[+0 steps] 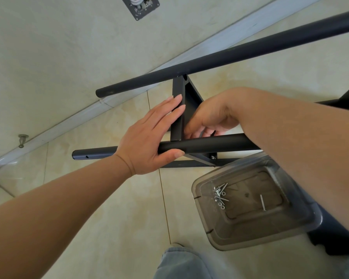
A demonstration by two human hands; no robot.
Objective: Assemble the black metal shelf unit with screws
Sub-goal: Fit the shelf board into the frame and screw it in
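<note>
Beige floor tiles (113, 208) run up to a pale skirting board (73, 117) and a plain wall, where a dark wall box (139, 6) with wiring sits high up and a small metal hook (22, 138) hangs lower down.

Lying across the floor is the black metal shelf unit, half built. Its near tube (206, 144) and far tube (230, 57) run roughly side by side, well apart, with a flat black crosspiece (177, 109) spanning between them and a shelf panel (193, 95) tucked just beside it. A screw head (212, 157) shows at the corner below the near tube.

The person's left hand (149, 137) steadies the frame: straight fingers lie flat against the crosspiece, and the thumb is hooked under the near tube, so the grip wraps that tube loosely. The right hand (212, 117) reaches down behind the near tube, fingers curled in beside the crosspiece; whether that grip holds anything, I cannot tell, since the tube and the wrist hide the fingertips.

Just beside the frame, under the right forearm, stands a clear smoky plastic tray (302, 226) holding loose screws and washers (220, 195), with one long screw (262, 202) lying apart from them. A knee in light jeans (181, 264) shows at the bottom edge.
</note>
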